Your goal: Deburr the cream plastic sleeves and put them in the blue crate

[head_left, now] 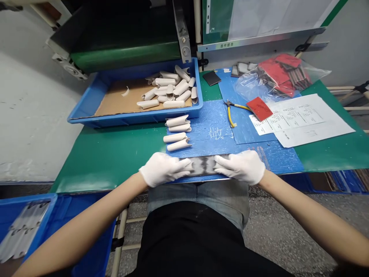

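Holding my white-gloved left hand (164, 169) and right hand (240, 167) flat, unclenched, on a grey-black mottled strip (204, 164); it lies between them, long axis left-right, along the blue plastic mat's (198, 134) near edge, both hands equally close.

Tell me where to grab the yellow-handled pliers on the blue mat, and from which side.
Grip the yellow-handled pliers by both handles just behind the pivot, coming down from above on the near side. They lie flat on the blue mat with the handles splayed, so the lower handle stands free, while the upper one runs toward the red card, which crowds that end.
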Tool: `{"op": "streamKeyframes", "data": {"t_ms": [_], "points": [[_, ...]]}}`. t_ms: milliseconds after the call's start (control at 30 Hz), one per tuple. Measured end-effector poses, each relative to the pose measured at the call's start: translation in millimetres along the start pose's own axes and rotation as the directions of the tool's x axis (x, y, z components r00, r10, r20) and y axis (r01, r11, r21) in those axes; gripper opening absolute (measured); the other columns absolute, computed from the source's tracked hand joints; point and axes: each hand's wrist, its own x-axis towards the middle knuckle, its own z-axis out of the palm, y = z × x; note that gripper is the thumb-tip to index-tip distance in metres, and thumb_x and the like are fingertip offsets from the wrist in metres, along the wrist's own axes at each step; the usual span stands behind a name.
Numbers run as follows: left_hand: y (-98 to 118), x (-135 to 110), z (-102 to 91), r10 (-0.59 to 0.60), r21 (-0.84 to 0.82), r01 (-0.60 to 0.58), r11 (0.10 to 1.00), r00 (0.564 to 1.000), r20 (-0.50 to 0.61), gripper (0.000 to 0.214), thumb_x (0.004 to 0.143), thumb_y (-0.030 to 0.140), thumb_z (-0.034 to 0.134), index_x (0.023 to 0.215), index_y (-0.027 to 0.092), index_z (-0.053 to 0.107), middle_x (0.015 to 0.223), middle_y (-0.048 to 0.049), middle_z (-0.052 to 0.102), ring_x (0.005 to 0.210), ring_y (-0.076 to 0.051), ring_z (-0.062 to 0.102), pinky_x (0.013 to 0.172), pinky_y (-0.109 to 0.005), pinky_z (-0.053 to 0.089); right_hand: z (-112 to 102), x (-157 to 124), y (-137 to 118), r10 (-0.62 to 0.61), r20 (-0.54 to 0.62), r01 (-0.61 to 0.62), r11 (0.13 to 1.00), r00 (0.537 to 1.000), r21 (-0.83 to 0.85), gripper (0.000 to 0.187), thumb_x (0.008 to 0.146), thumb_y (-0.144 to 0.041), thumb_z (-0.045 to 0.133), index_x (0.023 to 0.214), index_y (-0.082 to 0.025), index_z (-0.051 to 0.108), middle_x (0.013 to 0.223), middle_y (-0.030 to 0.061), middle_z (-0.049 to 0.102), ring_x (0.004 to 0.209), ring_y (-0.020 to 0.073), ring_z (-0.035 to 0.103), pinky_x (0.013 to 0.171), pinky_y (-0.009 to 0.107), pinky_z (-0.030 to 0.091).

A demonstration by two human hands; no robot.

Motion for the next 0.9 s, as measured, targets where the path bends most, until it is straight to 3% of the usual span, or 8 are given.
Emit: {"op": "streamKeyframes", "data": {"t_ms": [67,267,367,433,533,633,800,900], "points": [[0,-1,-1.1,0.039,0.045,-0.04,0.998,0.999,0.036,0.062,0.11,0.071,0.029,0.146,0.035,0.066,0.078,-0.0051,0.073,0.064,-0.018,0.06,0.058,-0.034,0.026,2,-2,3,-0.033,-0.001,0.034,0.999,0.999,0.01,0.069,0.109,-0.074,0.024,0.148,-0.037,0.067,0.091,0.0072,0.08,0.07,0.0198,0.063,0.062,0.035,0.02],[5,8,4.8,0.048,0.036,-0.049,0.998,0.999,0.014,0.064,0.111,0.071,0.028,0.14,0.03,0.068,0.08,-0.0057,0.074,0.065,-0.019,0.062,0.058,-0.032,0.028,7,-6,4,0.009,-0.022,-0.01,0.999,1.0,-0.045,0.067,0.109,-0.075,0.025,0.147,-0.04,0.068,0.09,0.0061,0.079,0.07,0.0193,0.063,0.062,0.036,0.016],[9,15,3.4,0.109,-0.002,-0.109,0.994,0.994,-0.018,0.064,0.109,0.072,0.033,0.148,0.031,0.062,0.082,-0.0047,0.076,0.066,-0.019,0.065,0.055,-0.03,0.029,-1,-1,0,-0.038,0.004,0.038,0.998,0.999,-0.04,0.074,0.106,-0.082,0.022,0.151,-0.041,0.064,0.095,0.0045,0.08,0.071,0.019,0.064,0.061,0.035,0.015],[7,10,-3.6,0.072,0.002,-0.072,0.997,0.996,-0.059,0.06,0.11,0.069,0.035,0.149,0.033,0.062,0.083,-0.0048,0.077,0.067,-0.02,0.067,0.054,-0.028,0.031,-13,-2,1,0.004,0.002,-0.004,0.999,1.0,-0.035,0.075,0.106,-0.083,0.024,0.154,-0.039,0.062,0.098,0.0045,0.08,0.073,0.0193,0.064,0.06,0.034,0.016],[0,-6,-18.8,-0.058,0.051,0.063,0.997,0.994,-0.093,0.055,0.114,0.058,0.031,0.155,0.034,0.059,0.116,-0.0107,0.081,0.085,-0.023,0.075,0.058,-0.029,0.039,-34,-8,7,0.105,-0.04,-0.107,0.992,0.994,-0.062,0.069,0.113,-0.069,0.019,0.153,-0.032,0.061,0.104,0.0084,0.077,0.076,0.0199,0.062,0.062,0.034,0.017],[-4,-20,-26.5,-0.124,0.112,0.13,0.985,0.99,-0.06,0.057,0.116,0.046,0.024,0.164,0.031,0.05,0.154,-0.0148,0.065,0.106,-0.027,0.075,0.06,-0.03,0.043,-47,-13,10,0.123,-0.044,-0.128,0.983,0.991,-0.134,0.067,0.116,-0.058,0.014,0.144,-0.023,0.064,0.101,0.0121,0.071,0.073,0.0197,0.056,0.062,0.035,0.017],[1,-30,-12.1,-0.082,0.138,0.075,0.988,0.995,0.049,0.051,0.116,0.032,0.028,0.155,0.04,0.059,0.111,-0.0089,0.075,0.076,-0.019,0.068,0.055,-0.028,0.031,-20,-27,2,0.072,0.075,-0.072,0.997,0.995,0.001,0.056,0.117,-0.051,0.022,0.146,-0.021,0.06,0.108,0.0128,0.067,0.068,0.0171,0.055,0.06,0.031,0.026],[3,-30,1.0,0.005,0.065,-0.009,0.998,0.998,0.064,0.048,0.114,0.046,0.041,0.162,0.044,0.051,0.099,-0.0036,0.073,0.065,-0.015,0.059,0.055,-0.028,0.027,4,-32,-4,0.013,0.04,-0.02,0.985,0.999,0.173,0.054,0.116,-0.049,0.028,0.162,-0.028,0.05,0.114,0.0117,0.07,0.079,0.0185,0.066,0.064,0.029,0.037]]}}
